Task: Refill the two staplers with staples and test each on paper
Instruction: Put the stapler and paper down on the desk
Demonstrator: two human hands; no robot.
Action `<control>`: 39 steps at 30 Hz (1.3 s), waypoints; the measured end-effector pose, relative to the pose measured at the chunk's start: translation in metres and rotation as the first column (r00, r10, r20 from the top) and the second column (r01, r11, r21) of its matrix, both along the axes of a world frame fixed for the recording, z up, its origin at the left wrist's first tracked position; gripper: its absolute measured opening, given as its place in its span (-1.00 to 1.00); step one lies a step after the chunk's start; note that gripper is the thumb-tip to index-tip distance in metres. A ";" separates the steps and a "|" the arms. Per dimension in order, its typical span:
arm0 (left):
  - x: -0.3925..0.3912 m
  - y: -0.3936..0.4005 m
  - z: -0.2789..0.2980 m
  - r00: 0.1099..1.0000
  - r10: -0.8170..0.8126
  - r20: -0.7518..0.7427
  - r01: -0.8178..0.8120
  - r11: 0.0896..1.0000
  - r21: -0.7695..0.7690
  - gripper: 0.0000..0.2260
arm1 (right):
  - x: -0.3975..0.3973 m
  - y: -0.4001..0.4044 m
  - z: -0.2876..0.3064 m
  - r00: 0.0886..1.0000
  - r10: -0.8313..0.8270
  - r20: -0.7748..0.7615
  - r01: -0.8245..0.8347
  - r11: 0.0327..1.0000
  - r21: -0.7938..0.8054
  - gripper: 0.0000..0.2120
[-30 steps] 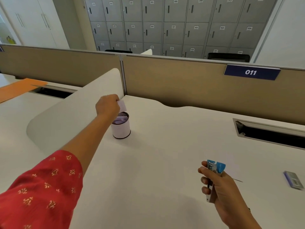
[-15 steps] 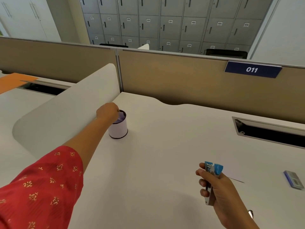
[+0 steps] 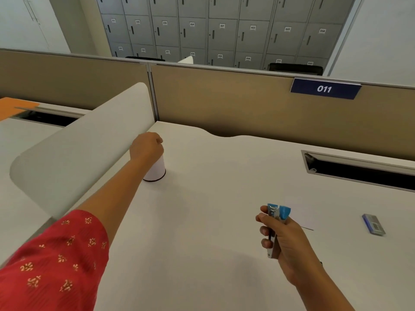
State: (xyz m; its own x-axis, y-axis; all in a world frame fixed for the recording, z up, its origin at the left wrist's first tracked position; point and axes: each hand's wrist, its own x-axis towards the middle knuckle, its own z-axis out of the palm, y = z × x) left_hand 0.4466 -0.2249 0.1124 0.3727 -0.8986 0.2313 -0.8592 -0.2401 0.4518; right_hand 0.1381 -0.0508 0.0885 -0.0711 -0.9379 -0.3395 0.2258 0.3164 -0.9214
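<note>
I see my right hand gripping the blue stapler; my left hand, fingers curled, covers the white cup near the desk's far left corner.

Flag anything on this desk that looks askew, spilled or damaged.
Nothing stands out. The cup stands upright under the left hand, the right hand grips the stapler, and the staple box lies flat on the desk.

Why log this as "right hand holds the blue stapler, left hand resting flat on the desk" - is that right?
Not quite. The right hand does hold the blue stapler, but the head view shows the left hand over the white cylindrical cup, fingers curled, not flat on the desk.
</note>
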 end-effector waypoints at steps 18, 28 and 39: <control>-0.215 0.191 -0.106 0.892 -0.339 -0.299 0.316 0.940 -0.124 -0.80 | -0.092 0.064 -0.015 0.996 -0.044 -0.083 0.051 0.994 0.094 -0.79; -0.292 0.228 -0.140 0.880 -0.415 -0.232 0.425 0.905 -0.007 -0.70 | -0.202 0.093 -0.040 0.928 -0.036 -0.370 0.113 0.976 0.188 -0.85; -0.302 0.234 -0.151 0.911 -0.402 -0.091 0.406 0.913 0.027 -0.71 | -0.249 0.069 -0.076 0.481 -0.002 -0.877 0.190 0.977 0.102 -0.71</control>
State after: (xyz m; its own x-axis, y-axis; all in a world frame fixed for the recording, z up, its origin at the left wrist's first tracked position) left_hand 0.1441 0.0089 -0.0384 -0.0085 -0.9850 0.1724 -0.8474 0.0986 0.5218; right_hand -0.1111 0.0184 0.0127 -0.5026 -0.8427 -0.1928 -0.6203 0.5069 -0.5986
